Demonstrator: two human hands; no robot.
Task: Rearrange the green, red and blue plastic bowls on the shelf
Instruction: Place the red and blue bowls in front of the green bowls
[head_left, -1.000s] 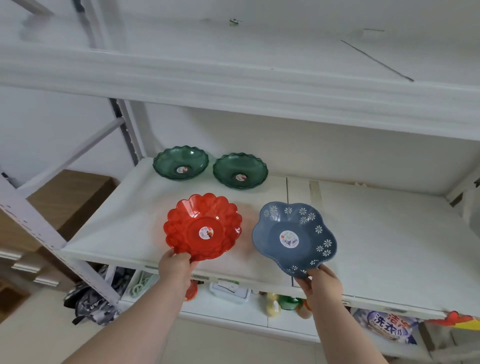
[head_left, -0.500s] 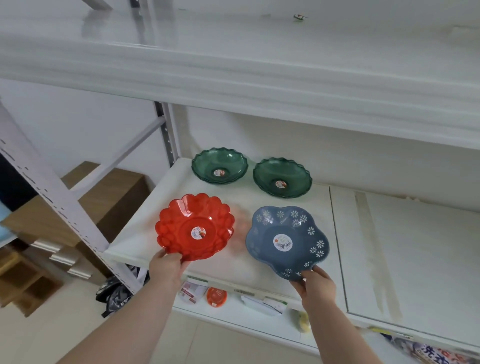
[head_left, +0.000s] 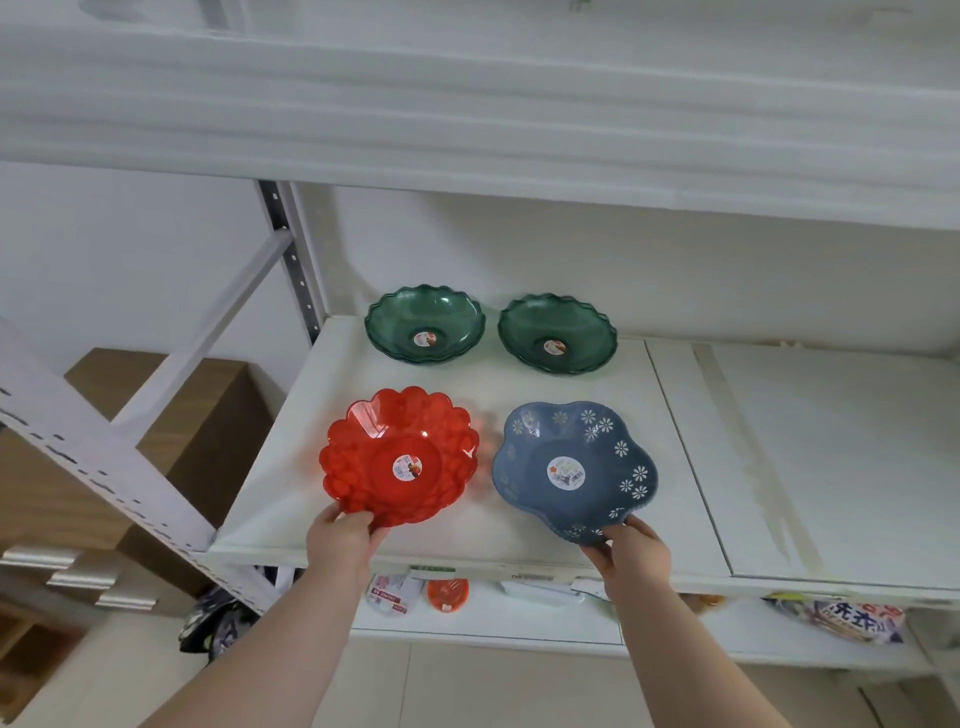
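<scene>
My left hand (head_left: 340, 540) pinches the red bowl's (head_left: 400, 457) near rim; my right hand (head_left: 631, 551) pinches the blue bowl (head_left: 574, 467). Two green bowls (head_left: 425, 325) sit farther back on the shelf (head_left: 831, 467). I think I'm placing these; next, let go gently.

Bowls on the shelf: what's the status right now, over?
Left hand grips red bowl rim; right hand grips blue bowl rim. Two green bowls behind, untouched. Nothing in the way.
</scene>
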